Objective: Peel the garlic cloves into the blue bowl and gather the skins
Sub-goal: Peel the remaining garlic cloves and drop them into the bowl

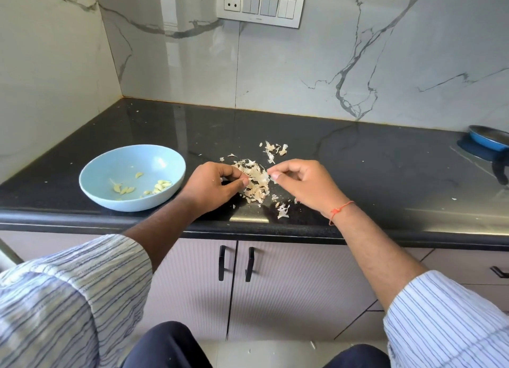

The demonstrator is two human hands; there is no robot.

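Both hands work over the skins pile (256,183) at bench (385,174) near edge: left hand (213,187) fingertips pinch sth tiny, prob a clove; right hand (300,181) pinches a skin flake, pulling away. Blue bowl (91,185) sits just left for quick drops.

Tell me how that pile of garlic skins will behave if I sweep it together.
The garlic skins look thin and papery, so probably very light and floppy. Flakes already lie scattered over the countertop, so a fast sweep may scatter them further.

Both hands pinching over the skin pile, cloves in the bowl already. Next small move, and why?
Probably pull the two pinches apart to strip the skin. The left hand and right hand each pinch something small above the skin pile; whether it is a clove is too small to tell. If so, it goes left into the blue bowl with the peeled cloves.
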